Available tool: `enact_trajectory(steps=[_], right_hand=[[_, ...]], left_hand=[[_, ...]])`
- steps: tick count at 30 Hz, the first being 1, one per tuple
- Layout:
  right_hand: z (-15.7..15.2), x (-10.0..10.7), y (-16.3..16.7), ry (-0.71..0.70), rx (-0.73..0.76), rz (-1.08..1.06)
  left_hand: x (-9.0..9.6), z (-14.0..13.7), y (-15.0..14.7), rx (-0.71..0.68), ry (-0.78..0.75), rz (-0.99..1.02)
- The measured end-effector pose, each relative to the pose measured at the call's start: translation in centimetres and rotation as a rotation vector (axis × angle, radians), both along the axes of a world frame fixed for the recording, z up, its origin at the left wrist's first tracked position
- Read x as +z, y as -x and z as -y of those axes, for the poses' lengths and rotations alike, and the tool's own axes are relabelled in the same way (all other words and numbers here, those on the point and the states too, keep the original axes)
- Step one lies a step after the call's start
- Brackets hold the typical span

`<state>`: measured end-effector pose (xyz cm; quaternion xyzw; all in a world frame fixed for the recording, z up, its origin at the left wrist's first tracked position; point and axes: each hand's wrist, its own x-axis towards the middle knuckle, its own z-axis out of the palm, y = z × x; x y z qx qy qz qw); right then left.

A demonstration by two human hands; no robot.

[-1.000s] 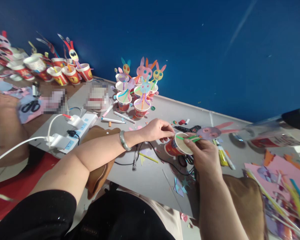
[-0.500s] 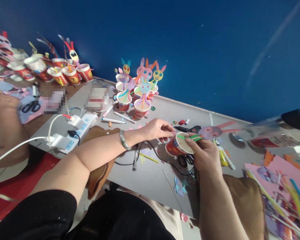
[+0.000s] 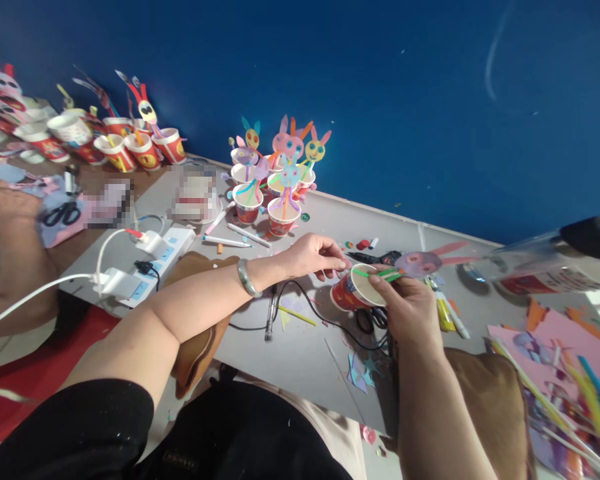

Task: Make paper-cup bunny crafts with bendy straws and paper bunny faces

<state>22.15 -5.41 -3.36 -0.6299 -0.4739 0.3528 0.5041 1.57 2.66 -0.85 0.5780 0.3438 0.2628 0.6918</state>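
Note:
A red printed paper cup point(image 3: 344, 293) is tipped sideways, its open mouth turned toward my right hand point(image 3: 414, 307). That hand is closed around the cup's rim side, its thumb over green strips point(image 3: 377, 273) that cross the mouth. A purple paper rabbit face point(image 3: 419, 265) with long pink ears lies beyond the right fingers, at the end of the strips. Against the cup's left upper side, my left hand point(image 3: 324, 257) pinches a small pinkish piece point(image 3: 345, 266), partly hidden by the fingertips. Below the cup lie black-handled scissors point(image 3: 370, 320).
Finished rabbit cups point(image 3: 284, 217) stand by the blue wall. A power strip point(image 3: 166, 257) and markers point(image 3: 227, 241) lie left; a black cable crosses the table. At right are a clear bottle point(image 3: 545, 267) and coloured paper point(image 3: 565, 340). Another person's hand point(image 3: 10, 200) rests far left.
My left hand has shifted very slightly at the cup's side. The cup and my right hand are almost unmoved.

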Motion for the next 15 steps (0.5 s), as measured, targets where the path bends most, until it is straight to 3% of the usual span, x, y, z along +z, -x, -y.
enact_trajectory(steps=[15], right_hand=[[0.11, -0.11, 0.32, 0.0, 0.028, -0.008]], left_hand=[[-0.79, -0.14, -0.17, -0.003, -0.026, 0.037]])
